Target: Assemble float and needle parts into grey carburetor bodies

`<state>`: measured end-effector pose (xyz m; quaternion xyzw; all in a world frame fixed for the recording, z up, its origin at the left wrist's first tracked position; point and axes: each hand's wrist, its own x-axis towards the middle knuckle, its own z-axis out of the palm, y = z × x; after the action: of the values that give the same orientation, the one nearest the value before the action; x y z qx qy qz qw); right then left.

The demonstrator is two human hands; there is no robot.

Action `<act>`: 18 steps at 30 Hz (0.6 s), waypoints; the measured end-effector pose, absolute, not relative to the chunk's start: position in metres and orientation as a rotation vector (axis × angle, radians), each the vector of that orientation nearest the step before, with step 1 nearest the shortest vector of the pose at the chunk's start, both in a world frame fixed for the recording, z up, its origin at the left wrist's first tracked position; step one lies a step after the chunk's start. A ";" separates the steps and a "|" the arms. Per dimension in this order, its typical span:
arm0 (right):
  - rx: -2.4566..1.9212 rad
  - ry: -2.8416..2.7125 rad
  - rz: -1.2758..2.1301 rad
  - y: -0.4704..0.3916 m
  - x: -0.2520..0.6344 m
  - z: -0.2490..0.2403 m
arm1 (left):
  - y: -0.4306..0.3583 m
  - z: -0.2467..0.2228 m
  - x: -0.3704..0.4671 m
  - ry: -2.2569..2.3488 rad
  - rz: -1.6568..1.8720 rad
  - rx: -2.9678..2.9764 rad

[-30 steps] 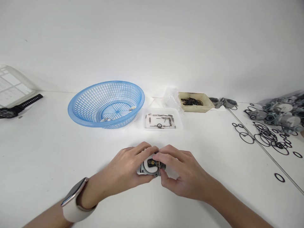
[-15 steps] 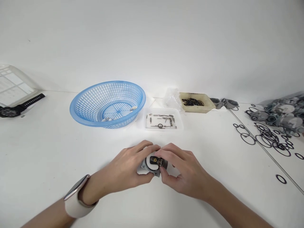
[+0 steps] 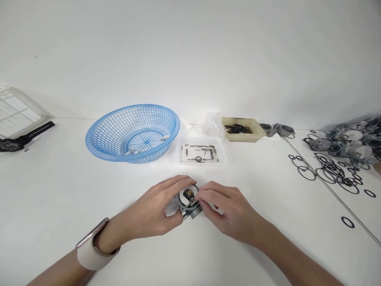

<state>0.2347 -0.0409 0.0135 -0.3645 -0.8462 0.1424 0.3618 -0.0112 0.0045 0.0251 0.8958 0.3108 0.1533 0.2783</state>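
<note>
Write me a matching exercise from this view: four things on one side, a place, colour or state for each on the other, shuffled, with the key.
1. Metal part
2. Basket
3. Black watch
4. Clear tray

A. At the far left of the view
B. Holds small metal pieces
C. Gripped by the left hand
D. Blue, with openwork walls

Pairs: 1-C, 2-D, 3-A, 4-B

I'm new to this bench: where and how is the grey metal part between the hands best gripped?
From the left, I'd judge: fingers over the far edge of the grey metal part, thumb at the near side, as the left hand has it. Its round open face points up, so this leaves the white insert mostly uncovered.
</note>
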 end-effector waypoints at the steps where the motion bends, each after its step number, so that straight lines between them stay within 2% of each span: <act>1: -0.934 -2.181 0.373 -0.041 0.234 0.013 | 0.004 0.025 -0.011 0.825 0.412 2.418; 18: -1.059 -2.266 0.510 -0.041 0.236 0.019 | 0.004 0.032 -0.006 0.806 0.457 2.391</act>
<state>0.2361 -0.0409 0.0185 -0.3969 -0.8496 0.1910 0.2901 -0.0060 0.0040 0.0323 0.8939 0.3014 0.1709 0.2845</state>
